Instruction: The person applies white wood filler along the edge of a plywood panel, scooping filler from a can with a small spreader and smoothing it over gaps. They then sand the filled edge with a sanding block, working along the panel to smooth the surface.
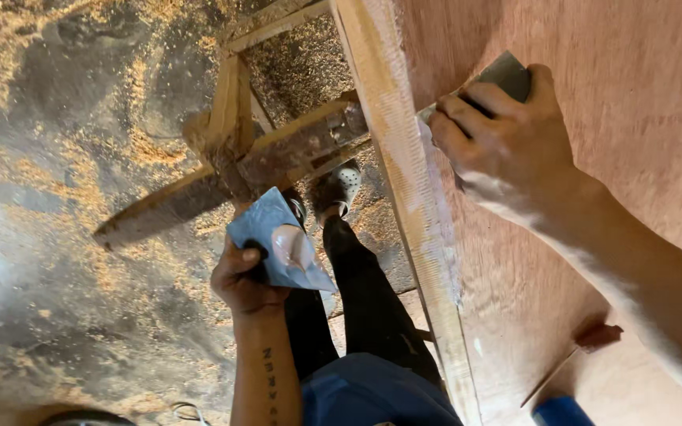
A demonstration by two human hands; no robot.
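My left hand (245,278) is closed on a grey-blue flat sheet (260,227) that carries a pinkish blob of filler (294,247). It hangs over the floor, left of the board. My right hand (507,142) grips a dark grey flat scraper (508,74) and presses its blade against the pale edge strip (404,166) of a large reddish plywood board (641,102). The edge strip looks smeared with light filler. My right forearm is dusted white.
Beneath the board stands a rough wooden trestle frame (238,154). Sawdust covers the grey floor (57,173). My legs in black trousers (365,300) and a shoe (346,183) are beside the board. A small reddish wood piece (598,335) and a blue object (562,412) lie at lower right.
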